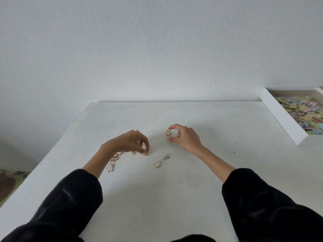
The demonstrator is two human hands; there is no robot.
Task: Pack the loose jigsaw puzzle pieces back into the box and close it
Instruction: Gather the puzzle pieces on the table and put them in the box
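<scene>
We see the left hand (131, 142) curled low over the table (157, 198) with a piece (139, 141) tucked inside its fingers, its fingertips down on the surface. The right hand (185, 137) arches thumb and forefinger round a second piece (168, 132); we cannot tell whether they touch it. Loose pieces (165, 156) lie near both hands, several beside the left wrist. The open box (283, 119), well apart at the far right, holds a pastel heap (300, 110).
</scene>
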